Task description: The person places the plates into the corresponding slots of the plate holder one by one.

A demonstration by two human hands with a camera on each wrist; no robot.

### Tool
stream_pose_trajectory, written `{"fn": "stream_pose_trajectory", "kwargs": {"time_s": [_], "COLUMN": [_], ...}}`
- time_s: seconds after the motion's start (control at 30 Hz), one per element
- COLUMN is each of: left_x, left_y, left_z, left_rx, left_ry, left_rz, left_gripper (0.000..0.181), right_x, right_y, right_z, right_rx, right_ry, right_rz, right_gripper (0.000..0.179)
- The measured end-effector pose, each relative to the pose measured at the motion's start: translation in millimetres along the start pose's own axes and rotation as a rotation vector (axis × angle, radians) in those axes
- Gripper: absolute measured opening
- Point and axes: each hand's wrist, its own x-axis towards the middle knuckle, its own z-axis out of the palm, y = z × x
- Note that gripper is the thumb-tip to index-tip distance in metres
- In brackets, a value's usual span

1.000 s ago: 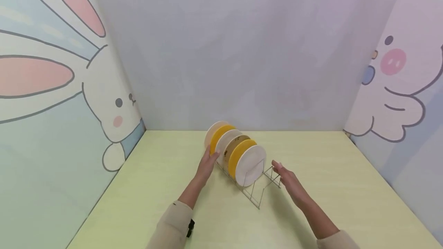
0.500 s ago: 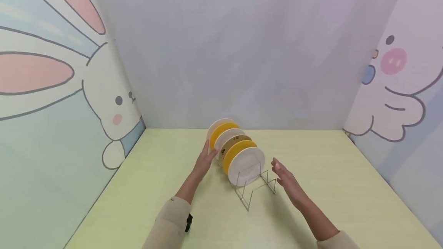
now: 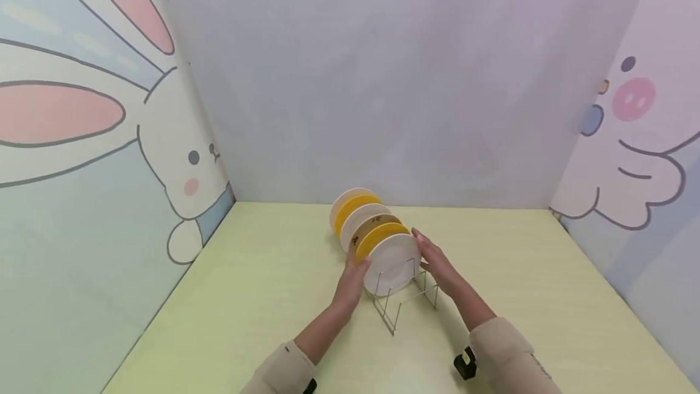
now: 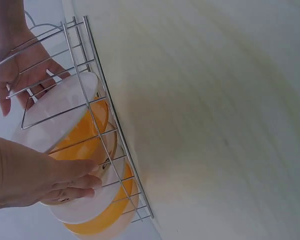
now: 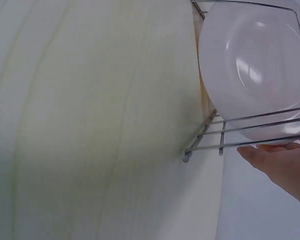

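A wire dish rack [image 3: 407,304] stands on the table with several round plates upright in a row. At its near end is a white plate [image 3: 392,264]. Behind it come a yellow plate [image 3: 381,233], a brown plate [image 3: 377,219] with dark prints, and more white and yellow ones. My left hand [image 3: 350,284] lies along the left side of the row, thumb at the front white plate's rim, fingers [image 4: 80,175] extended beside the plates. At the front plate's right rim, my right hand [image 3: 440,269] has its fingers nearly straight, seen through the wires in the left wrist view.
Wire dividers [image 3: 397,318] stick up at the rack's near end, in front of the white plate. The pale wood-look table [image 3: 262,260] meets a grey back wall [image 3: 350,78] and side walls with cartoon animals. A black device [image 3: 465,363] sits by the right sleeve.
The rack's near end has shifted left, turning it straighter. My left hand has come forward from the rear plates to the front ones. My right hand has moved left to the front plate.
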Motion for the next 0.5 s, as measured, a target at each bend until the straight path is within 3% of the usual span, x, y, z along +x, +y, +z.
{"fn": "stream_pose_trajectory", "kwargs": {"time_s": [0.23, 0.5], "left_x": [0.1, 12.1], "left_y": [1.8, 3.3], "left_z": [8.4, 0.0], "left_rx": [-0.01, -0.038], "left_ry": [-0.006, -0.015], "left_rz": [0.002, 0.024], "left_gripper": [0.078, 0.077], "right_x": [2.3, -6.7], "right_y": [0, -2], "right_z": [7, 20], "right_rx": [0.062, 0.052], "right_ry": [0.049, 0.116], "right_rz": [0.022, 0.037], "right_gripper": [0.059, 0.058]}}
